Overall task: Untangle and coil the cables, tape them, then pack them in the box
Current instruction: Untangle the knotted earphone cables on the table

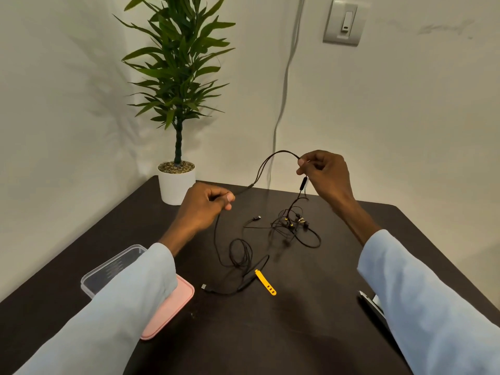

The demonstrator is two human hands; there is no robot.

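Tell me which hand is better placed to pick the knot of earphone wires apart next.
Right hand: it pinches the cable directly above the tangle; the left hand holds the far end.

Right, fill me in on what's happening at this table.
A person is untangling thin black cables. The left hand and right hand each pinch one doubled strand, holding it above the dark wooden table. A knotted bundle still lies below. The clear plastic box beside its pink lid holds no cables.

A potted plant (177,109) in a white pot stands at the dark table's (311,334) far corner, with a wall switch (343,21) on the wall above.
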